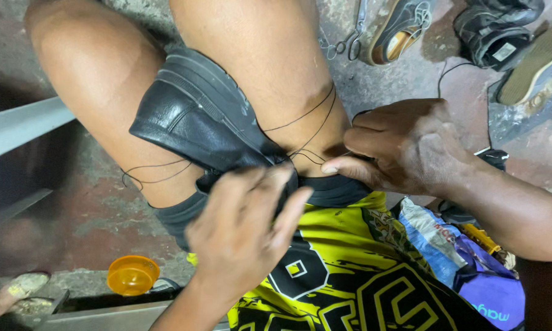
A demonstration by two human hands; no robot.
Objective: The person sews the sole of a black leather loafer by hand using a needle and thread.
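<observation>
The black leather shoe (193, 116) lies clamped between the person's bare knees, directly ahead of both sets of fingertips. The left hand (245, 230) rests its spread fingers (288, 211) on the shoe's near edge; whether they grip it cannot be determined. The right hand (408, 147) is closed, thumb against curled fingers, pinching black thread (310, 132) that runs across the knee. Scissors (348, 38) and a sneaker (401, 30) lie well beyond the right-hand fingers. An orange lid (132, 275) lies left of the left wrist.

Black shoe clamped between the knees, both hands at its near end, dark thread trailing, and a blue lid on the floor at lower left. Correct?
Nearly: the head view shows the lid is orange, not blue. The black shoe, left hand, right hand and thread are as stated.
</observation>
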